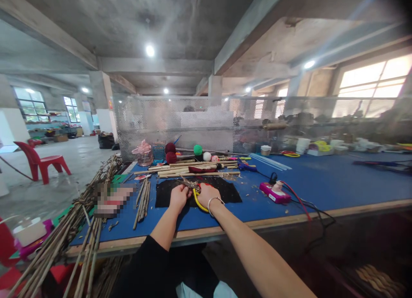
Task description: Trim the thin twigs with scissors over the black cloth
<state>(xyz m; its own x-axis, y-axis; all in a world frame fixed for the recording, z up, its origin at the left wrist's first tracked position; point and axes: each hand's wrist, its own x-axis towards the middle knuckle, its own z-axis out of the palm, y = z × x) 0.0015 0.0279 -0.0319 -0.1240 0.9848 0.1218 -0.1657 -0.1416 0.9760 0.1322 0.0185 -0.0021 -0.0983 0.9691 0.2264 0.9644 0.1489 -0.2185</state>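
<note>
Over a black mat (228,192) on the blue table, my two hands are close together. My right hand (207,194), with a bracelet at the wrist, is closed around pruning shears with yellow handles (200,202). The fingers of my left hand (179,197) are pinched on a thin brown twig (186,181) beside the shears' blades. Part of the shears is covered by my right hand. Cut sticks (142,203) lie on the table left of the mat, and thicker pale sticks (199,174) lie just behind it.
Long branches (72,221) hang over the table's left edge. Yarn balls (198,150) and a clear jar (144,154) stand at the back before a perforated metal screen (174,122). A pink power strip (274,193) with cables is on the right. A red chair (45,163) stands far left.
</note>
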